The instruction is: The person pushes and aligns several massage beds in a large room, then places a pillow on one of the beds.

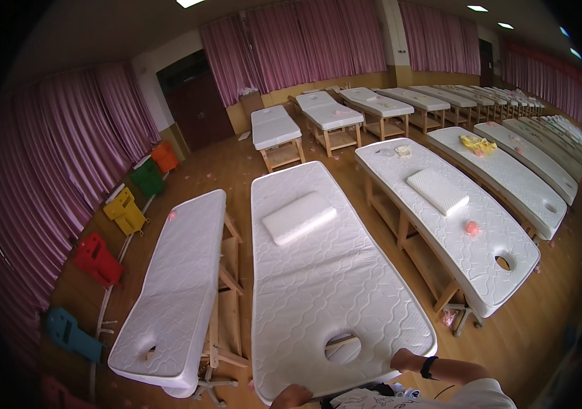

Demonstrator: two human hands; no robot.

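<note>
In front of me stretches a white quilted massage bed mattress (318, 286) with a round face hole (342, 347) at its near end. My left hand (292, 396) is closed at its near left corner, fingers curled at the edge. At the near right corner, my right hand (408, 360) is also closed on the rim, a dark band (428, 367) round the wrist. The undersides of both grips are hidden. Toward the far end of this mattress lies a white foam pillow (300, 217).
A tilted-looking massage bed (175, 286) stands close on the left. On the right, another bed (509, 286) carries a pillow (438, 191) and a pink crumpled item (472, 228). Coloured bins (126, 210) line the left wall. More beds (276, 127) stand in rows farther off.
</note>
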